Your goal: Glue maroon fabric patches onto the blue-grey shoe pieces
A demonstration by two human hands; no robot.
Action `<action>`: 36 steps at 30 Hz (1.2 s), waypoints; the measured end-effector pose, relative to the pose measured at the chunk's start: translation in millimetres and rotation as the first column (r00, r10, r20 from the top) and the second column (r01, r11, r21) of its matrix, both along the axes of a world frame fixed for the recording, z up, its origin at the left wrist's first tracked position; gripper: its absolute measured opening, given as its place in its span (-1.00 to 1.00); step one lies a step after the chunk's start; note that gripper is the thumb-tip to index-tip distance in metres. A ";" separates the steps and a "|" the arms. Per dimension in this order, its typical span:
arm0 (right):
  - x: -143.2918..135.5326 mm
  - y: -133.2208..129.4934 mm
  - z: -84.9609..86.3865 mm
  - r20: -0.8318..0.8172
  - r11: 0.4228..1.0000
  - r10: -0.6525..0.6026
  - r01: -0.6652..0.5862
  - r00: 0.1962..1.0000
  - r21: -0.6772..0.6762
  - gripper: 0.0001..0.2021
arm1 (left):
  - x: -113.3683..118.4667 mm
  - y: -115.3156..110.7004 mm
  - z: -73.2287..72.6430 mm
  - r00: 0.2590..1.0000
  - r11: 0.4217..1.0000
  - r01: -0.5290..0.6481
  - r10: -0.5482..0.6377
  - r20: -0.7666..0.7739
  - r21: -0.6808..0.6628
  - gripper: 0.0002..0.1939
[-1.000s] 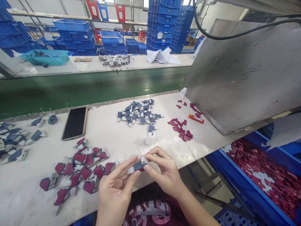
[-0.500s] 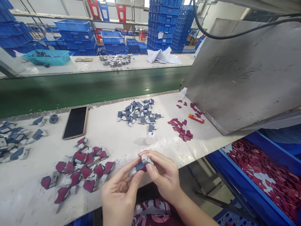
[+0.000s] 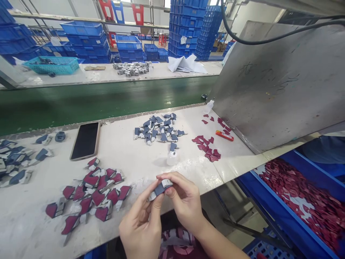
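Observation:
Between my fingertips, above the table's front edge, is a small blue-grey and white part (image 3: 161, 187). My left hand (image 3: 144, 219) pinches its left end with thumb and fingers. The right end is held by the thumb and index finger of my right hand (image 3: 187, 201). Beyond my hands, a small translucent bottle (image 3: 171, 158) stands with a blue part at its top. A pile of blue-and-white parts (image 3: 159, 128) lies behind the bottle. Parts with maroon faces (image 3: 98, 197) are spread to the left of my hands. Loose maroon pieces (image 3: 207, 147) lie to the right.
A phone (image 3: 85, 141) lies at left, near more blue-and-white parts (image 3: 16, 160). A red-orange tube (image 3: 224, 135) is beside a slanted metal panel (image 3: 280, 86). A blue bin (image 3: 293, 212) of maroon pieces is at lower right. Behind runs a green belt (image 3: 107, 99).
The held part has turned, showing more blue-grey and less maroon. My right hand has shifted slightly left. A small dark object has appeared on the green belt by the metal panel.

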State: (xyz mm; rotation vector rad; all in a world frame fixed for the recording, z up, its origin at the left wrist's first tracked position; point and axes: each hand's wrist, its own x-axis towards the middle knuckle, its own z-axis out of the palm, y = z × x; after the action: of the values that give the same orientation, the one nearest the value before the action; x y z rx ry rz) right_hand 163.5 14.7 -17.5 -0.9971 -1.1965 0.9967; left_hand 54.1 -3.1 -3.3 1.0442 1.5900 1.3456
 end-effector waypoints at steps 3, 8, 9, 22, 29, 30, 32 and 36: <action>-4.6 2.1 0.2 -0.068 0.997 -0.043 0.039 0.997 -0.065 -0.80 | 0.6 0.2 -1.5 0.998 1.000 0.016 -0.015 -0.063 0.015 -0.72; 0.6 8.7 -2.5 -0.244 0.970 0.040 -0.097 0.969 -0.225 -0.79 | -7.7 7.9 -2.7 0.990 0.989 0.125 -0.119 -0.072 0.073 -0.74; 3.4 9.4 -3.4 -0.231 0.966 0.062 -0.117 0.971 -0.230 -0.77 | -9.5 9.0 -2.6 0.987 0.988 0.134 -0.127 -0.096 0.073 -0.74; 34.9 16.3 12.0 0.551 0.841 -0.185 -0.159 0.814 0.517 -0.80 | -19.5 9.3 14.8 0.962 0.958 0.272 -0.267 0.065 -0.089 -0.67; 31.1 12.1 -3.6 0.566 0.824 -0.268 -0.119 0.779 0.554 -0.80 | -16.9 8.9 14.7 0.921 0.946 0.300 -0.253 0.297 -0.123 -0.65; 30.2 11.5 -5.8 0.551 0.820 -0.284 -0.099 0.785 0.564 -0.81 | -15.9 9.1 14.3 0.916 0.946 0.298 -0.246 0.317 -0.128 -0.65; 29.1 10.9 -9.3 0.514 0.809 -0.292 -0.079 0.806 0.583 -0.80 | -14.7 9.8 13.9 0.909 0.947 0.296 -0.238 0.342 -0.127 -0.65; 29.1 10.5 -12.5 0.434 0.827 -0.215 -0.073 0.875 0.557 -0.58 | -16.7 12.1 13.7 0.920 0.955 0.283 -0.242 0.307 -0.094 -0.68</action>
State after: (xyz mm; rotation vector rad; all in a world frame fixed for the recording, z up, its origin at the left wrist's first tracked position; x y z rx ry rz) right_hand 192.6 25.2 -29.9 -0.8179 -1.7242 0.2748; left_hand 37.4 9.0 10.4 0.8921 1.2527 1.1314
